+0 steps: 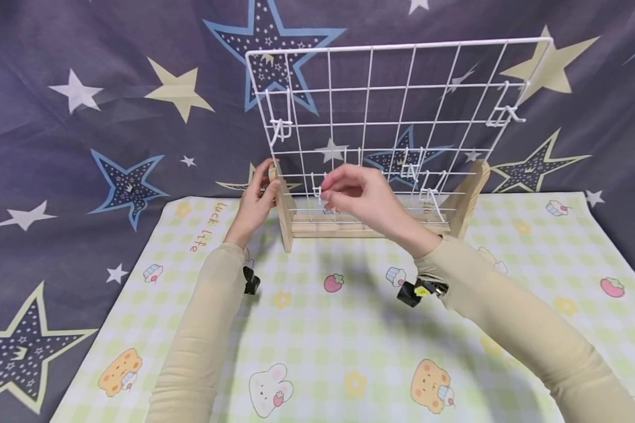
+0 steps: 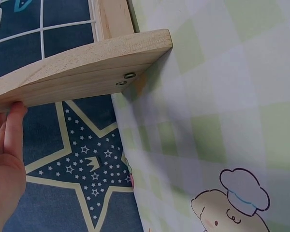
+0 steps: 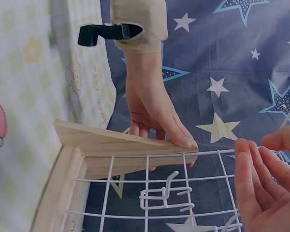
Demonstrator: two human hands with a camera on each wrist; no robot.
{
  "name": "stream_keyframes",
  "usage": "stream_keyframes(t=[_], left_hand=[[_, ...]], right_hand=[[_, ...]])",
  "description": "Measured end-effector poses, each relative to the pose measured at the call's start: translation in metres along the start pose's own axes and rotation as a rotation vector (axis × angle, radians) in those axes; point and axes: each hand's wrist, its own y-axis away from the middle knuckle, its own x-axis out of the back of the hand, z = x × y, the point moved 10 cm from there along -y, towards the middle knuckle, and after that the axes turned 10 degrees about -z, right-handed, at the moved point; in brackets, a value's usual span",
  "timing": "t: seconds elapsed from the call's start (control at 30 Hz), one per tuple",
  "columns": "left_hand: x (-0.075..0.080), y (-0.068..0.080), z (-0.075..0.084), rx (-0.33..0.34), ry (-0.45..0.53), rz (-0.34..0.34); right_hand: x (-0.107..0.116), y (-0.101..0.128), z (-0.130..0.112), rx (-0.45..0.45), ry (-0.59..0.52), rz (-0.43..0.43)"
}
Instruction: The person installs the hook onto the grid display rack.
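A white wire grid rack (image 1: 367,88) stands upright in a wooden base with a side panel (image 1: 284,205) at each end. My left hand (image 1: 256,200) grips the left panel near its top; in the right wrist view the thumb lies along the panel edge, fingers on its outer side. In front of the lower grid is my right hand (image 1: 367,197), fingers loosely bent, thumb apart from them, nothing seen between. Close to its fingertips, a white wire hook (image 3: 164,195) hangs on the grid. More white hooks hang at the upper left (image 1: 281,126) and lower right (image 1: 428,197).
Another hook (image 1: 505,114) hangs at the grid's upper right. The right wooden panel (image 1: 468,200) stands on the checked tablecloth (image 1: 317,329). Behind the rack hangs a dark curtain (image 1: 137,135) with stars. Each wrist wears a black camera mount (image 1: 410,294).
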Motion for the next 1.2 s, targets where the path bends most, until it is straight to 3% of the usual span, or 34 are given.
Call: stream_keyframes(t=[0.5,0.87,1.2], left_hand=[[0.0,0.0,-0.003,0.017,0.009,-0.005],[0.0,0.0,-0.005,0.019,0.022,-0.016],[0.0,-0.001,-0.004,0.021,0.029,-0.032]], right_hand=[[-0.011,0.033,0.03,-0.051,0.006,-0.061],[-0.016,0.061,0.076,-0.132,0.023,-0.064],[-0.007,0.086,0.11,-0.176,0.027,-0.039]])
